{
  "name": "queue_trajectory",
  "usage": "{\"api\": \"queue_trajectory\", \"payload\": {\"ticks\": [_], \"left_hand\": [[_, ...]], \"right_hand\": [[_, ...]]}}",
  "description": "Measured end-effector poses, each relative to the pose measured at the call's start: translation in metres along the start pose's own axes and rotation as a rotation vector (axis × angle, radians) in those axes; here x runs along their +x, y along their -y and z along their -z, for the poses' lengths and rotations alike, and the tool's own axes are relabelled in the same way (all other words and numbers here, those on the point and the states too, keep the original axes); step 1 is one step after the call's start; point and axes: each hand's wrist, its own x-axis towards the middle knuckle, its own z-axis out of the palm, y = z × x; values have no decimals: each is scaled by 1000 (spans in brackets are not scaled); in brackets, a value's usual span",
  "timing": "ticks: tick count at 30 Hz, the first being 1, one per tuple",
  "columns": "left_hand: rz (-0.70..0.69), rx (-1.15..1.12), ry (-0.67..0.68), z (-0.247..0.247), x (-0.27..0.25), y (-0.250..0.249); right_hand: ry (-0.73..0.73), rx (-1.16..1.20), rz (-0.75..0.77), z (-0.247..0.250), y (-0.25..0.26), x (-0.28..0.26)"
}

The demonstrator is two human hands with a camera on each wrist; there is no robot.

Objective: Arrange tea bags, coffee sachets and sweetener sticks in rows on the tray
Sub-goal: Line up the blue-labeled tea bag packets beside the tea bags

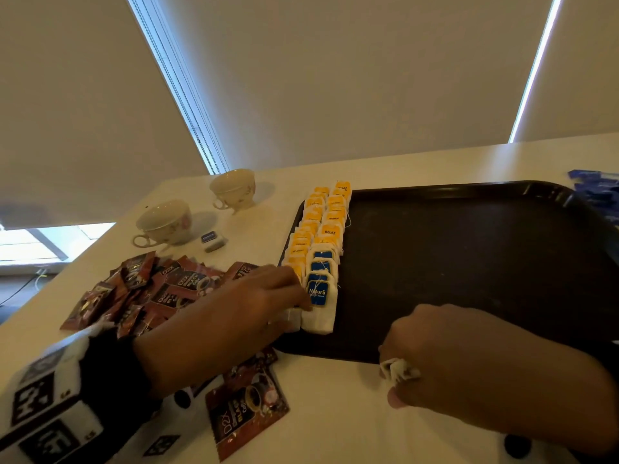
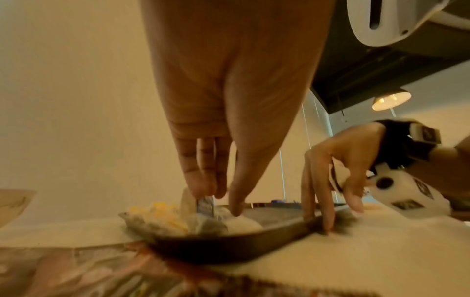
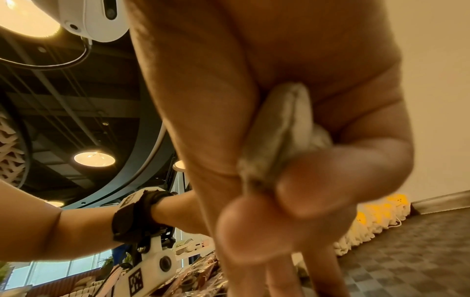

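A dark tray [image 1: 469, 262] carries two rows of tea bags [image 1: 321, 236] along its left side, yellow-tagged at the back and blue-tagged nearer me. My left hand [image 1: 301, 306] is at the near end of the left row. Its fingers and thumb pinch a blue-tagged tea bag [image 2: 205, 207] there. My right hand [image 1: 402, 380] is at the tray's near rim. It keeps a white tea bag [image 3: 284, 130] tucked in its palm under curled fingers, while its other fingers [image 2: 328, 201] point straight down onto the rim.
A pile of dark red coffee sachets [image 1: 144, 289] lies left of the tray, and one more sachet [image 1: 248, 410] lies near me. Blue sweetener sticks [image 1: 596, 189] lie past the tray's far right corner. Two teacups [image 1: 164, 222] [image 1: 234, 189] and a small blue-topped packet [image 1: 211, 241] stand behind the sachets.
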Motion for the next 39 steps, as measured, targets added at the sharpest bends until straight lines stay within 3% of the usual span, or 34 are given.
{"api": "queue_trajectory", "payload": {"ticks": [4, 24, 28, 30, 32, 34, 39], "left_hand": [[78, -53, 107, -4, 1, 9], [179, -35, 61, -9, 16, 22], [176, -29, 143, -5, 17, 25], [263, -166, 167, 14, 15, 29], [379, -254, 14, 37, 14, 45], [504, -150, -88, 55, 15, 73], [897, -121, 64, 44, 36, 153]], "right_hand": [[-9, 0, 5, -1, -1, 1], [-18, 8, 9, 1, -5, 2], [-8, 28, -1, 1, -6, 2], [7, 33, -6, 0, -7, 2], [18, 50, -5, -3, -8, 2], [22, 61, -18, -5, -6, 0], [42, 171, -66, 3, -1, -10]]}}
